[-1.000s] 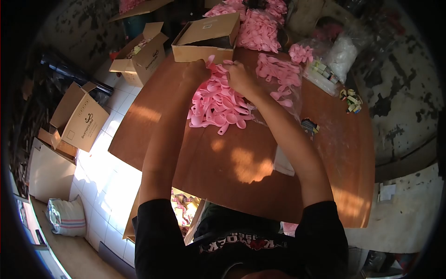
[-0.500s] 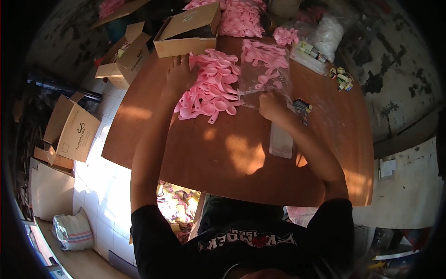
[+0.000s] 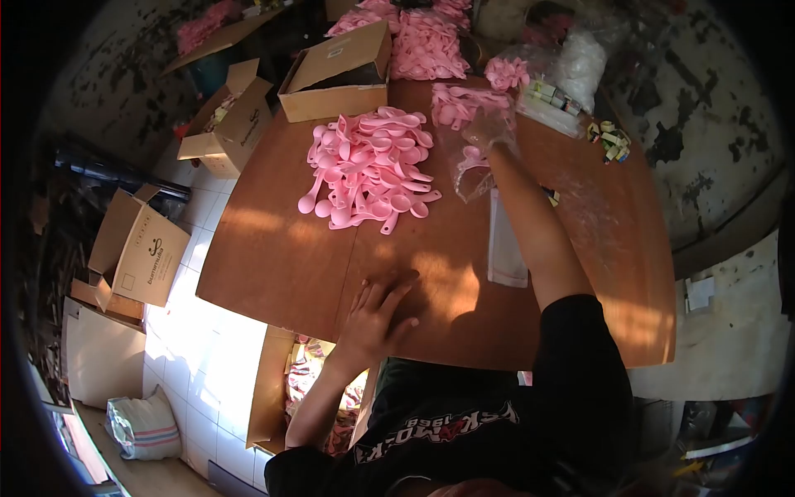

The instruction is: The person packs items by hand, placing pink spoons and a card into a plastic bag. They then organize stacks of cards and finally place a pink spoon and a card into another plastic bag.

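Note:
My left hand [image 3: 377, 321] is open, its fingers spread low over the table near the front edge. My right hand [image 3: 489, 131] reaches to the clear plastic bag [image 3: 474, 184]; plastic and blur cover its fingers, and I cannot tell what they hold. Pink plastic spoons [image 3: 465, 105] lie at the bag's far end, and a single pink spoon [image 3: 472, 157] shows through the plastic beside the hand. Left of the bag is a loose heap of pink spoons [image 3: 368, 170]. A flat clear packet [image 3: 506, 248] lies below my right forearm.
An open cardboard box [image 3: 335, 101] stands at the table's back left, with a big pile of pink spoons [image 3: 429, 50] behind. Small printed packets [image 3: 611, 142] sit at the back right. Beneath the front edge is a box of wrapped packets [image 3: 269, 389]. More cartons [image 3: 153, 257] stand at left.
My left hand has come back from the far side of the spoon heap to the table's front. My right hand has moved farther out along the bag, whose near end is now crumpled.

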Demonstrator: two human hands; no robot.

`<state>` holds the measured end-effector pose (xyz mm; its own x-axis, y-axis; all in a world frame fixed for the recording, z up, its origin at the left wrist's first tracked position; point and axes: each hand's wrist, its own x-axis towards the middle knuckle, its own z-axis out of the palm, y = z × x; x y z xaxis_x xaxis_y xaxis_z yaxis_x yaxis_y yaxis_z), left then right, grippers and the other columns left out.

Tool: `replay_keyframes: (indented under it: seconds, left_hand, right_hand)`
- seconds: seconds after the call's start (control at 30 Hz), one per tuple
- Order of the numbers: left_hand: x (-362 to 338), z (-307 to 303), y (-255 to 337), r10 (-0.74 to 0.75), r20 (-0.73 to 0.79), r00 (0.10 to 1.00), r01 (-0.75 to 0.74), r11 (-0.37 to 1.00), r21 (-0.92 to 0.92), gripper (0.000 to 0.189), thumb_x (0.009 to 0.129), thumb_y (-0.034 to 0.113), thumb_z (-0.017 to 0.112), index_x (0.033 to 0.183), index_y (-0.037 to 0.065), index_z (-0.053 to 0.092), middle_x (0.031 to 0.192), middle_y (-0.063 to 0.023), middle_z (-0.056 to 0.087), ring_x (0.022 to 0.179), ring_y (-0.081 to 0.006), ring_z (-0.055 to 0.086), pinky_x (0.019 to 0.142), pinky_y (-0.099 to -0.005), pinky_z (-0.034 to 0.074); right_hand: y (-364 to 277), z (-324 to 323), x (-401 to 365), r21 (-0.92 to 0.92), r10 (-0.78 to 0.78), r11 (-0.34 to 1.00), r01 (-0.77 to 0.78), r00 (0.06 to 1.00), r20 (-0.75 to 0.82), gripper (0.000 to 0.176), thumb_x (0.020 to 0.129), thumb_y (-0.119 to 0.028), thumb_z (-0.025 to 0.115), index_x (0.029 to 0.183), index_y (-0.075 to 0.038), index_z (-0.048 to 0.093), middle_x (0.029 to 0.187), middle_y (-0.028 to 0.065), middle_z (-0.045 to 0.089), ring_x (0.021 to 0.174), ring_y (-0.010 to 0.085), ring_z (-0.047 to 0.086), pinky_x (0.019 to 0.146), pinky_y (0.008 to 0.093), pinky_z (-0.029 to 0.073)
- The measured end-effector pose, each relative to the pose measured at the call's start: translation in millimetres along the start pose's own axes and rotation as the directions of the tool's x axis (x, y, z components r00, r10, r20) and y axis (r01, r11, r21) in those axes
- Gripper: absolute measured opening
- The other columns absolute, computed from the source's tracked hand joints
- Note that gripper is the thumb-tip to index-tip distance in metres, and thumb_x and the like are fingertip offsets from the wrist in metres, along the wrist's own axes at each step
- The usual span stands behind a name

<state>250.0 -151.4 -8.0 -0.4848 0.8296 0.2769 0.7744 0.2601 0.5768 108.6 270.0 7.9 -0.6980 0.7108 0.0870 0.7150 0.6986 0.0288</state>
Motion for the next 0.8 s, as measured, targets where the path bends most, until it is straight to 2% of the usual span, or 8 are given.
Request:
replay_keyframes:
  seconds: [0.07, 0.17, 0.3, 0.37, 0.53, 0.63, 0.7, 0.8]
  left_hand:
    - [-6, 10, -7, -0.002, -0.023, 1.000, 0.002, 1.000, 0.004, 0.054, 0.086, 0.030, 0.066, 0.133, 0.009, 0.049, 0.137, -0.0189, 0.043, 0.127, -0.0385, 0.043, 0.111, -0.0537, 0.029]
    - [-7, 13, -9, -0.001, -0.072, 0.997, 0.001, 1.000, 0.004, 0.055, 0.084, 0.028, 0.068, 0.131, 0.007, 0.050, 0.136, -0.0190, 0.044, 0.128, -0.0386, 0.042, 0.111, -0.0536, 0.028]
    - [-7, 15, -10, 0.011, -0.085, 0.996, -0.009, 1.000, 0.020, 0.055, 0.082, 0.027, 0.070, 0.129, 0.005, 0.052, 0.135, -0.0189, 0.045, 0.128, -0.0389, 0.042, 0.111, -0.0533, 0.028]
    - [-6, 14, -9, 0.011, -0.089, 0.996, -0.009, 1.000, 0.019, 0.055, 0.081, 0.026, 0.070, 0.129, 0.006, 0.052, 0.135, -0.0188, 0.045, 0.128, -0.0389, 0.042, 0.111, -0.0533, 0.028]
    - [-9, 18, -13, 0.011, -0.094, 0.996, -0.008, 1.000, 0.025, 0.054, 0.081, 0.026, 0.070, 0.128, 0.006, 0.053, 0.135, -0.0182, 0.046, 0.127, -0.0386, 0.043, 0.111, -0.0534, 0.029]
    - [-9, 17, -11, 0.002, -0.103, 0.995, 0.000, 1.000, 0.022, 0.054, 0.081, 0.026, 0.070, 0.128, 0.007, 0.053, 0.136, -0.0178, 0.046, 0.126, -0.0385, 0.044, 0.111, -0.0534, 0.029]
    - [-10, 16, -10, 0.004, -0.113, 0.994, -0.003, 1.000, 0.016, 0.053, 0.081, 0.025, 0.070, 0.128, 0.007, 0.053, 0.136, -0.0176, 0.046, 0.126, -0.0385, 0.045, 0.111, -0.0531, 0.029]
    - [-11, 17, -10, 0.002, -0.130, 0.992, -0.002, 1.000, -0.001, 0.053, 0.081, 0.024, 0.070, 0.128, 0.007, 0.053, 0.136, -0.0176, 0.046, 0.126, -0.0385, 0.045, 0.111, -0.0530, 0.029]
  right_hand:
    - [8, -11, 1, 0.229, -0.100, 0.970, 0.076, 0.990, 0.095, 0.066, 0.082, -0.038, 0.056, 0.138, -0.004, 0.046, 0.141, 0.0249, 0.044, 0.129, 0.0380, 0.045, 0.107, 0.0487, 0.036]
    - [7, -19, -15, 0.151, -0.142, 0.979, 0.137, 0.990, 0.022, 0.057, 0.081, -0.036, 0.056, 0.126, -0.001, 0.057, 0.129, 0.0239, 0.056, 0.124, 0.0342, 0.051, 0.105, 0.0435, 0.039]
    - [5, -1, -18, 0.041, -0.256, 0.966, 0.255, 0.966, 0.025, 0.055, 0.080, -0.035, 0.057, 0.123, 0.000, 0.059, 0.127, 0.0237, 0.057, 0.121, 0.0351, 0.053, 0.102, 0.0420, 0.041]
    - [6, 28, -3, -0.075, -0.428, 0.891, 0.448, 0.883, 0.191, 0.053, 0.080, -0.033, 0.058, 0.121, 0.001, 0.059, 0.125, 0.0236, 0.058, 0.118, 0.0354, 0.056, 0.098, 0.0430, 0.044]
    - [-4, -3, -77, 0.011, -0.575, 0.811, 0.585, 0.793, 0.201, 0.048, 0.086, -0.039, 0.052, 0.118, -0.004, 0.061, 0.115, 0.0260, 0.061, 0.107, 0.0317, 0.061, 0.091, 0.0436, 0.048]
    - [-1, 13, -89, -0.158, -0.788, 0.615, 0.772, 0.611, -0.081, 0.045, 0.089, -0.037, 0.048, 0.119, -0.006, 0.059, 0.110, 0.0265, 0.063, 0.103, 0.0320, 0.062, 0.091, 0.0433, 0.048]
    - [-2, 9, -93, 0.241, -0.594, 0.798, 0.553, 0.790, 0.153, 0.045, 0.086, -0.038, 0.053, 0.118, -0.008, 0.064, 0.114, 0.0181, 0.065, 0.100, 0.0332, 0.063, 0.081, 0.0410, 0.050]
    - [7, 2, -92, 0.094, -0.643, 0.752, 0.652, 0.696, 0.318, 0.045, 0.081, -0.023, 0.058, 0.121, -0.002, 0.058, 0.116, 0.0224, 0.062, 0.103, 0.0358, 0.061, 0.081, 0.0403, 0.050]
